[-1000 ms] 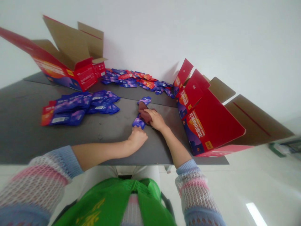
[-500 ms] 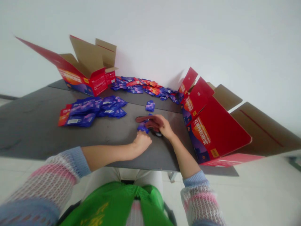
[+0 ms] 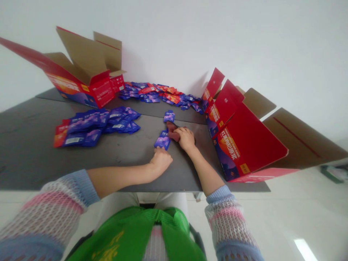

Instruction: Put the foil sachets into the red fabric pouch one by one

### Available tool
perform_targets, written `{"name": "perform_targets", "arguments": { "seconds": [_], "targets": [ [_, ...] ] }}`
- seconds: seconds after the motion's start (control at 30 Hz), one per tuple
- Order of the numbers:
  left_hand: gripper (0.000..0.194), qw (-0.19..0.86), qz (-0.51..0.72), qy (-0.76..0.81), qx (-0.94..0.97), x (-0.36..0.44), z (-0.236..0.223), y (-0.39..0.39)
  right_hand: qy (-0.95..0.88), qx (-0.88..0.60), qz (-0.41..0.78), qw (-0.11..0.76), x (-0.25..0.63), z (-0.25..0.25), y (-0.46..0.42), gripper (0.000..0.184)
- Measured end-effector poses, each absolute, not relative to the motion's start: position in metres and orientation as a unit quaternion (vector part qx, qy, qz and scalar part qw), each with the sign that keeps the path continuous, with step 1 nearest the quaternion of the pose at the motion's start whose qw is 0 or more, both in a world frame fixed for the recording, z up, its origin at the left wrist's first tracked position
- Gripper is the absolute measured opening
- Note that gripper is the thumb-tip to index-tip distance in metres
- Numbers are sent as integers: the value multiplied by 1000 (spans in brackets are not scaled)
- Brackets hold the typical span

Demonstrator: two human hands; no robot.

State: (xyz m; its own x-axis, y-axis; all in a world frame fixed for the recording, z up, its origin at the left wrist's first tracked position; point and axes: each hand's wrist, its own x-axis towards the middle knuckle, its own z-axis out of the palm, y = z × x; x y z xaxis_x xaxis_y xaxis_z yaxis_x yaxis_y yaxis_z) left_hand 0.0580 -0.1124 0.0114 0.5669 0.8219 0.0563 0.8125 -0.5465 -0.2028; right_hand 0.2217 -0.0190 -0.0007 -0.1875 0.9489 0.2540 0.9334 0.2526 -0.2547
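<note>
Left hand [image 3: 161,160] curled, grip closed, knuckles on dark surface [image 3: 32,145], touching purple pouch [image 3: 162,140] at its 12 o'clock. Right hand [image 3: 185,138] grip closed on dark red tool [image 3: 172,130]; second pouch [image 3: 169,116] at 11 o'clock, apart. Red carton [image 3: 244,145] at 3 o'clock.

A plain packing room, by the look of it: a dark worktable [image 3: 32,145] pushed against a bare white wall [image 3: 217,36], with pale floor tiles [image 3: 299,217] below. Open red printed cartons stand at 10 o'clock [image 3: 89,83] and 3 o'clock [image 3: 244,141], flaps up, brown card showing inside. Blue and red sachets, all of one brand, lie in a spread at 9 o'clock [image 3: 95,123] and a long heap at 12 o'clock [image 3: 160,94] along the wall. No furnishings, shelves or machines show, only stock and boxes laid out for handwork.
</note>
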Motion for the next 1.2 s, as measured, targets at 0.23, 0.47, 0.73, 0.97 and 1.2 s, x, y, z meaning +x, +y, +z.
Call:
{"name": "perform_targets", "arguments": {
  "seconds": [0.23, 0.47, 0.73, 0.97, 1.2],
  "targets": [
    [27, 132, 54, -449, -882, 57, 13, -112, -775, -460, 80, 425, 259, -8, -9, 28],
    [23, 91, 68, -436, -893, 58, 9, -110, -888, -345, 107, 286, 216, -3, -33, 36],
    [26, 116, 67, -449, -883, 58, 15, -112, -824, -507, 67, 244, 236, -13, -6, 47],
    [25, 127, 65, -450, -882, 57, 17, -113, -762, -460, 63, 452, 254, -4, -8, 16],
    [25, 84, 72, -436, -893, 57, 14, -113, -874, -371, 118, 290, 225, 11, -39, 14]
  ]
}}
